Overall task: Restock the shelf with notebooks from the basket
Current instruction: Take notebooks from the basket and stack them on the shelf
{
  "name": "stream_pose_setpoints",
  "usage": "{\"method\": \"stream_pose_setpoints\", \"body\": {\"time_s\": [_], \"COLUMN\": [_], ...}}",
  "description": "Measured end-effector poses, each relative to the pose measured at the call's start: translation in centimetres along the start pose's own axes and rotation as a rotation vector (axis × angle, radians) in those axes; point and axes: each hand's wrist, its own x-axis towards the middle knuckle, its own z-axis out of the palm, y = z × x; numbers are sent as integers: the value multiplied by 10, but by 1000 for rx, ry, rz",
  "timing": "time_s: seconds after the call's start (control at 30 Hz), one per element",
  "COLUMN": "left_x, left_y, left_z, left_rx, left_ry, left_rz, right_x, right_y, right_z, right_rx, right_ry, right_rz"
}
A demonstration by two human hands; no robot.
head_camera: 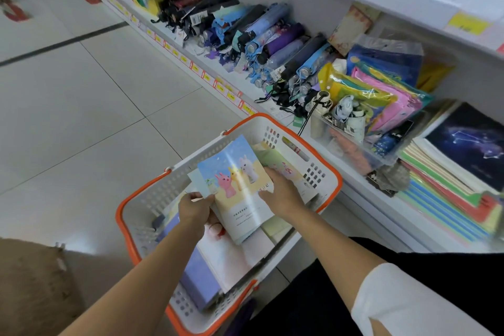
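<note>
Pale floor tiles and a low white shelf [362,200] surround a notebook held over a basket.
Both hands clamp the rabbit-cover notebook [240,185]: the left hand [195,210] grips its left edge, the right hand [281,194] its right edge. It sits just above the orange-rimmed basket [323,157], where lilac notebooks [196,275] lie under the hands. Folded umbrellas [272,43] fill the shelf beyond the right hand; stacked notebooks [447,180] lie to its right.

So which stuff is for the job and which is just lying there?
For the job: rabbit notebook, held by left hand and right hand; basket; spare notebooks inside it; shelf; notebook stack.
Just there: umbrellas; clear tub; bright packets.
</note>
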Motion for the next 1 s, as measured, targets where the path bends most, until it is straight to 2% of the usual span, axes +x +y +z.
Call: {"method": "stream_pose_setpoints", "body": {"time_s": [0.2, 0.3, 0.5, 0.7, 1.0], "left_x": [-22, -36, -95, -175, -306], "left_y": [36, 59, 118, 159, 177], "left_z": [26, 47, 107, 175, 293], "left_rx": [-69, -83, 5, 106, 280], "left_ry": [-45, -93, -315, -497, -737], "left_rz": [103, 147, 257, 456, 921], "right_x": [-1, -7, -36, -88, -179], "right_y": [-17, -22, -24, -20, 12], "right_z": [-36, -64, -146, -230, -354], "right_rx": [53, 87, 168, 275, 500], "right_ry": [-31, 18, 244, 443, 888], "right_rz": [-45, -51, -33, -74, -60]}}
